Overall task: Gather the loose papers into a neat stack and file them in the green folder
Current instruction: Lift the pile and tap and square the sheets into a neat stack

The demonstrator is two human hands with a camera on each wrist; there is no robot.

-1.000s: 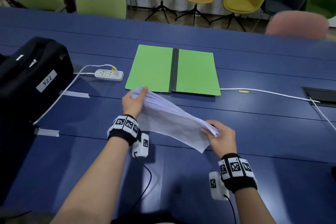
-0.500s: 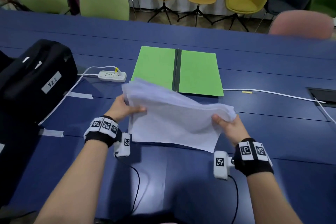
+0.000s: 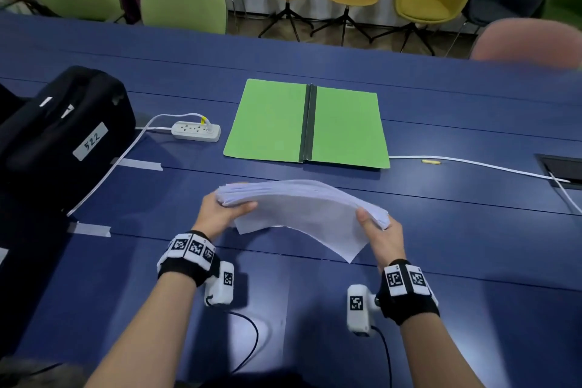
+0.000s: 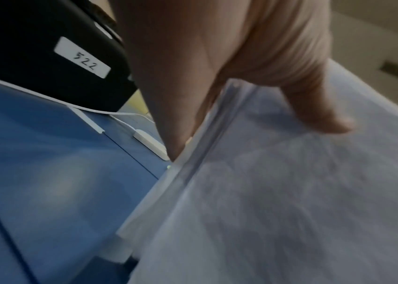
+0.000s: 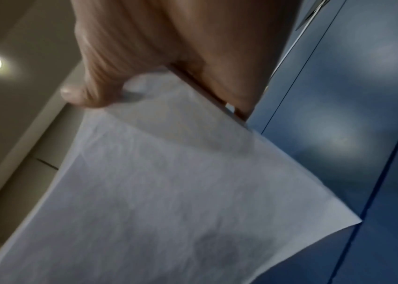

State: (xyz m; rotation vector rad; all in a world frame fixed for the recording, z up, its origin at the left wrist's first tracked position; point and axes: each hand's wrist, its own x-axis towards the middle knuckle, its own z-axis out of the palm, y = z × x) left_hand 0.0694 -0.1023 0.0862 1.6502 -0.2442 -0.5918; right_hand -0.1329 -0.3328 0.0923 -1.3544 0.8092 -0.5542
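A stack of white papers [image 3: 302, 208] arches above the blue table, held at both short ends. My left hand [image 3: 225, 209] grips its left end, thumb on top. The right end is gripped by my right hand [image 3: 376, 225], thumb over the top sheet. In the left wrist view the thumb [image 4: 314, 103] presses on the stack of papers [image 4: 290, 192]. In the right wrist view the thumb [image 5: 83, 92] clamps the papers [image 5: 156, 192], and one loose corner hangs lower. The green folder [image 3: 307, 124] lies open and flat beyond the papers, with a dark spine down its middle.
A black bag [image 3: 59, 132] labelled 522 stands at the left. A white power strip [image 3: 196, 131] and its cable lie left of the folder. Another white cable [image 3: 478, 164] runs right to a table hatch [image 3: 560, 167]. Coloured chairs line the far side.
The papers have swung from a tilted, fanned bundle to a level arched stack. My left hand came nearer and lower, my right hand moved right, both still gripping the ends.
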